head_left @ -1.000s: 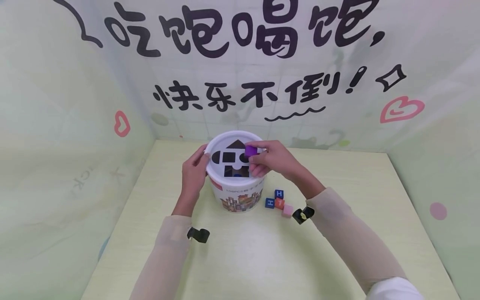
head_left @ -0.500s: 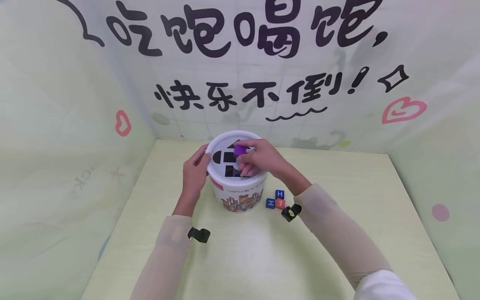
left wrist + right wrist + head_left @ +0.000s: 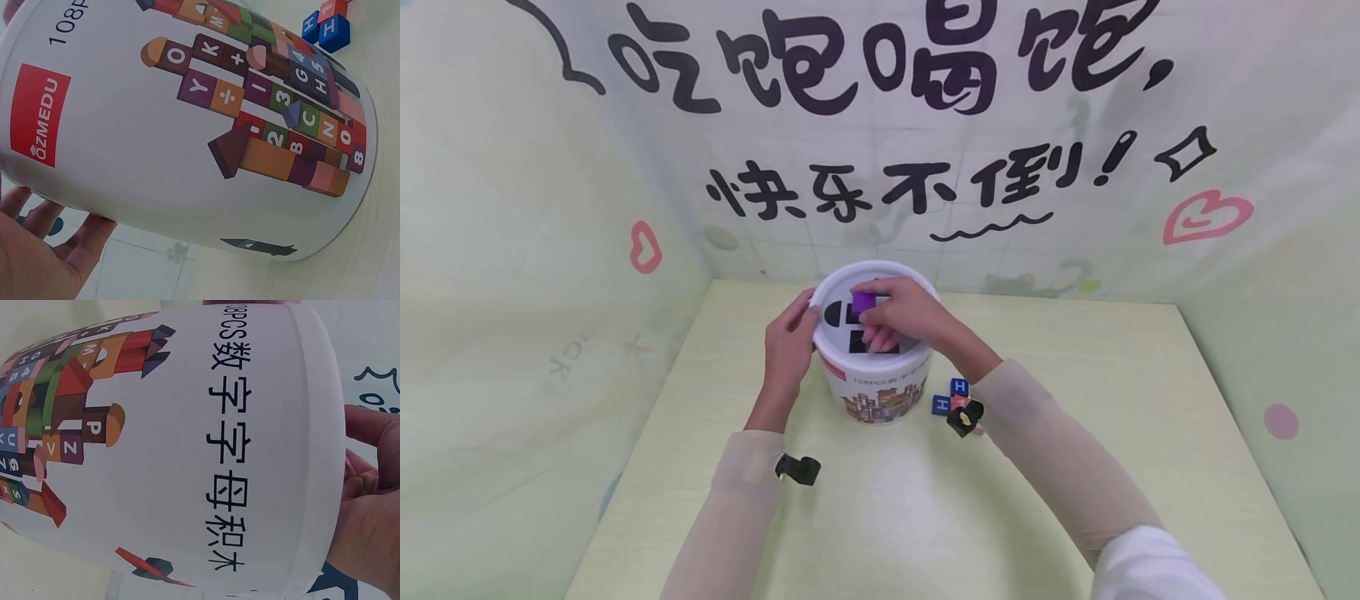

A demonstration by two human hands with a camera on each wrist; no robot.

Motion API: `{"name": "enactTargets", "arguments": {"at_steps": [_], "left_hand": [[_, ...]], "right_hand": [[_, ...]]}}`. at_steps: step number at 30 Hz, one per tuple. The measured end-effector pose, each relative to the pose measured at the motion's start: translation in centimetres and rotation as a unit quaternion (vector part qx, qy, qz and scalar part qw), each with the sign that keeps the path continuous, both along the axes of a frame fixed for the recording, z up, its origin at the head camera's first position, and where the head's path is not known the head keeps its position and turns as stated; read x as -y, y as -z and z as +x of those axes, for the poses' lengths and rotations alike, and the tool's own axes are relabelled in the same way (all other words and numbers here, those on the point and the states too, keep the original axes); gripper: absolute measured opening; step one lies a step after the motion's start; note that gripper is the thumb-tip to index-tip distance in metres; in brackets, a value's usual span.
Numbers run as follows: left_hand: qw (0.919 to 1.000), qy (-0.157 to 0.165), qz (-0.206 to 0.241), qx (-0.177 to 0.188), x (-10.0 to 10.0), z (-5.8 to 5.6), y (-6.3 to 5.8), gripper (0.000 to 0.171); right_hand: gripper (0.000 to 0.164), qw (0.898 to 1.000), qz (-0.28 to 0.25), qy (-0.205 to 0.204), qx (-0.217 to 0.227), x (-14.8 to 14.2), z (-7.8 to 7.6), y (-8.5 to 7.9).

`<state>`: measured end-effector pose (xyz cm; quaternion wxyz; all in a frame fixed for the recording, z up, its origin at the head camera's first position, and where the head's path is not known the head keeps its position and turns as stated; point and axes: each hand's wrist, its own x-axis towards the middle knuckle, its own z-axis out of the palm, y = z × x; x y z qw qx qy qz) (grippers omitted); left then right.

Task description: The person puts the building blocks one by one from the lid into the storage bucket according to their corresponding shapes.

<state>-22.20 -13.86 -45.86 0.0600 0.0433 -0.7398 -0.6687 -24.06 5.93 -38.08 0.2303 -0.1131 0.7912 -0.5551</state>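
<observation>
Bench (image 3: 880, 517): bright, with a pale shiny patch near the front.
Shadow (image 3: 1018, 508): soft, beside the right sleeve (image 3: 1063, 450).
Back wall (image 3: 880, 237): light, its big black writing (image 3: 917, 171) sharp.
Tub (image 3: 144, 181): greyer in both wrist pictures, but its print (image 3: 269, 161) is clear.
Left wall (image 3: 542, 250): pale, letters (image 3: 568, 358) faint.

Purple block (image 3: 863, 302), over upright white bucket (image 3: 878, 392)

Near the far edge of the desk (image 3: 865, 533), the bucket (image 3: 880, 396) looks like smooth plastic with a soft shine, and so does its lid (image 3: 833, 342). The desk has a faint, wood-like grain and a mild gloss. The purple block (image 3: 862, 302) appears smooth and rather matt. Along the left edge, the hanging sheet (image 3: 535, 350) looks slightly wrinkled.
</observation>
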Motion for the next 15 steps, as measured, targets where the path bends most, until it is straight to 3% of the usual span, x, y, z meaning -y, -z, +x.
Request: {"name": "enactTargets", "arguments": {"at_steps": [15], "left_hand": [[1.0, -0.003, -0.005, 0.002, -0.06, -0.02, -0.05, 0.037]], "right_hand": [[0.048, 0.999, 0.035, -0.008, -0.006, 0.86, -0.42, 0.82]]}}
